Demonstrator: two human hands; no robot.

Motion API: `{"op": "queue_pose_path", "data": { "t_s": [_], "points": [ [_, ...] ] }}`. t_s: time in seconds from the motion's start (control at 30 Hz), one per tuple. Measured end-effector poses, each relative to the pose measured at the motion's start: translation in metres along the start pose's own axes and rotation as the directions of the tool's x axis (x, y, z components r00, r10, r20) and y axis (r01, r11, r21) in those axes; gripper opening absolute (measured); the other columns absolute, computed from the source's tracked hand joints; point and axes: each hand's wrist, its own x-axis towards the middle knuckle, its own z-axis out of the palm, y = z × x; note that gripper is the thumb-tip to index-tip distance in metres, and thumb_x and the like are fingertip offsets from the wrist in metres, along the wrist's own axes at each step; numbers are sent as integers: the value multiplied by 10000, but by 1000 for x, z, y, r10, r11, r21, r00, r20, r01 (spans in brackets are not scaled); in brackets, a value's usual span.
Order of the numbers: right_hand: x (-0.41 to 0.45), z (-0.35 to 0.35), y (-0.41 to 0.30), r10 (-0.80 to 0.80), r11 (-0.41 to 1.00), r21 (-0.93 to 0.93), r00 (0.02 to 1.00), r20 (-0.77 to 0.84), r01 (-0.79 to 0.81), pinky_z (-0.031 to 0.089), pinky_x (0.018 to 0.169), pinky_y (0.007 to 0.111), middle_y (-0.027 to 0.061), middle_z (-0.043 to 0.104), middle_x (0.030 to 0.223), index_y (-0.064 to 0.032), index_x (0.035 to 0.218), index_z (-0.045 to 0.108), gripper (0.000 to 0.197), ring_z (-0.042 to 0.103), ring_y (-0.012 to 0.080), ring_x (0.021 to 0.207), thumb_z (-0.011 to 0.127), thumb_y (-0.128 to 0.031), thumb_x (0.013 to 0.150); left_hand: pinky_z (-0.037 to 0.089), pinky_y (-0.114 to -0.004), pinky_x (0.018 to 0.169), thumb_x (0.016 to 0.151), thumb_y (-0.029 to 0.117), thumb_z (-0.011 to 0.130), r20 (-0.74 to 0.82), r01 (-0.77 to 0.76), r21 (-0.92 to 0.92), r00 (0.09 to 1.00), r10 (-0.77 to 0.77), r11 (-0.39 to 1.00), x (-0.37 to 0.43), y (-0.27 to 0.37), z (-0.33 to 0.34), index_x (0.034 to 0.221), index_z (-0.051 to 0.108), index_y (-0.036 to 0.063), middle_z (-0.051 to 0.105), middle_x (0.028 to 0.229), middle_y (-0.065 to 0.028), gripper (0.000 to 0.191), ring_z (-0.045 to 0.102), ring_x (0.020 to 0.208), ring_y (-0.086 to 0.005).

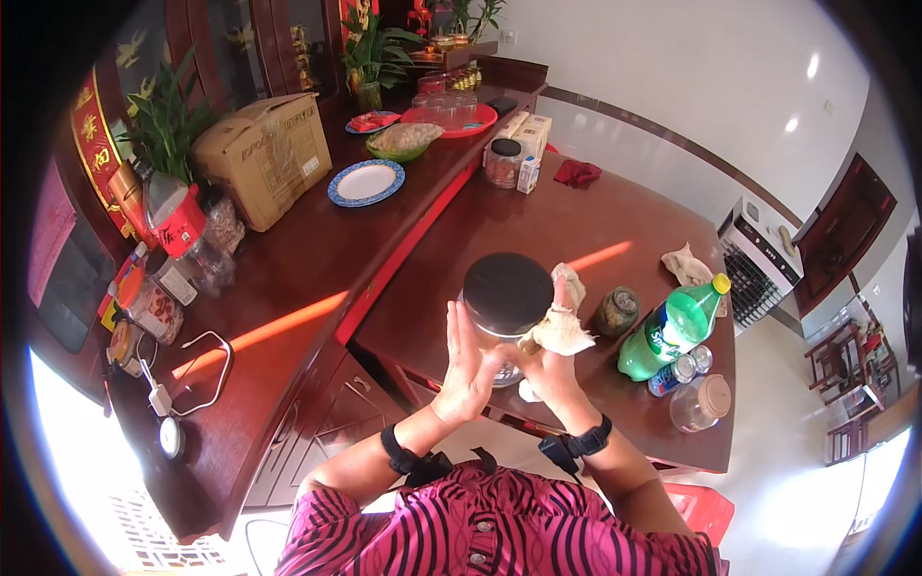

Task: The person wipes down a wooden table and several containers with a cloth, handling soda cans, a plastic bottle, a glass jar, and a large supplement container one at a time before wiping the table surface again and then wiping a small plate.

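Observation:
A large clear jar with a black lid [507,294] is held upright between both hands, over the near part of the dark red wooden table [490,223]. My left hand [467,367] lies against the jar's left side with straight fingers. On the other side, my right hand [551,360] presses a cream cloth [560,333] to the jar. Part of the jar's body is hidden by my hands. To the right of the cloth stand a small glass jar with dark contents [617,311], a green Sprite bottle with a yellow cap [673,327], cans [673,376] and a clear lidded jar [701,403].
On the left cabinet top [302,266] are a cardboard box [263,158], a blue-rimmed plate [366,183], a white cable [223,360] and several jars. A black-lidded jar [503,164] and cartons [529,137] stand at the table's far end. Another cloth [686,265] lies near its right edge.

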Motion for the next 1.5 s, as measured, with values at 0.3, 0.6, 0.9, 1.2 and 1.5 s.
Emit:
{"op": "queue_pose_path", "data": {
  "t_s": [0.3,0.6,0.9,1.2,1.5],
  "points": [
    [-44,2,77,206,750,571,938,279,-334,330,1115,366,115,385,1465,0,1517,209,974,390,220,1334,826,-207,793,259,-467,1160,882,467,676,-17,84,-6,996,-84,996,8,-1,-36,1548,112,-25,281,1481,-268,1001,305,1387,-395],
    [-30,-38,51,527,532,602,789,315,-596,418,1044,357,154,443,1416,49,1404,388,673,465,203,1272,735,-35,833,257,-475,1171,729,568,776,330,-243,201,929,168,949,99,15,-54,1516,316,41,272,1549,-252,1053,297,1418,-435],
    [-8,-4,6,-15,975,223,999,-48,26,375,1076,360,122,450,1407,5,1531,220,864,490,215,1252,724,4,829,523,-470,887,645,469,839,22,-153,625,984,179,766,90,22,-20,1371,519,32,468,1355,-201,906,497,1131,-436],
    [-47,3,74,337,908,205,927,165,-366,375,1111,378,174,366,1520,-32,1558,156,924,440,283,1338,688,67,810,458,-516,990,657,647,769,210,-159,815,977,-29,557,123,44,-36,1501,376,122,402,1417,-240,1069,449,1241,-456],
    [-1,14,35,75,973,222,996,-47,-62,347,1111,404,167,334,1465,-76,1528,315,829,393,307,1334,723,-18,808,388,-548,1069,688,631,732,271,-97,705,952,-141,702,131,29,-30,1491,406,144,331,1520,-251,994,350,1350,-502]
  ]
}}
